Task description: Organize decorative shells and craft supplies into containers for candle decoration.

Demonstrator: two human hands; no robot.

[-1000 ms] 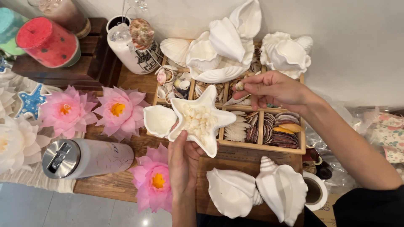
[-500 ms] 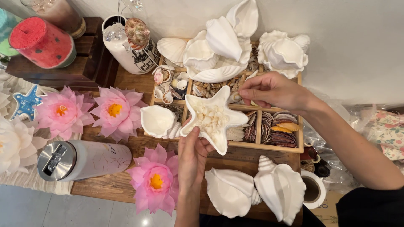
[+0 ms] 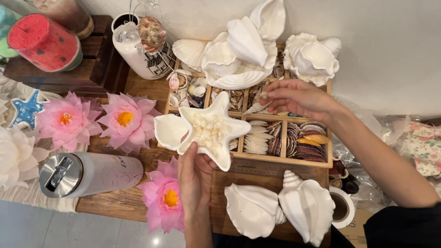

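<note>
My left hand [image 3: 195, 172] grips the lower edge of a white star-shaped dish [image 3: 211, 131] that holds several small pale shells. It is held just over the front left of a wooden compartment tray [image 3: 285, 160] filled with sorted shells. My right hand [image 3: 296, 97] reaches over the tray's back compartments, its fingertips pinched on a small slender shell [image 3: 256, 108]. A white scallop-shaped dish [image 3: 167, 131] lies right beside the star dish on its left.
Large white conch shells sit behind the tray [image 3: 248, 50] and in front of it [image 3: 308, 206]. Pink paper lotus flowers [image 3: 126, 119] and a lying steel-lidded bottle [image 3: 87, 172] are at the left. A red candle jar [image 3: 43, 41] and a white jar [image 3: 140, 50] stand at the back.
The star dish has shifted slightly right and nearer the tray in my left hand. My right hand has stayed over the back compartments, now pinching a small shell.
</note>
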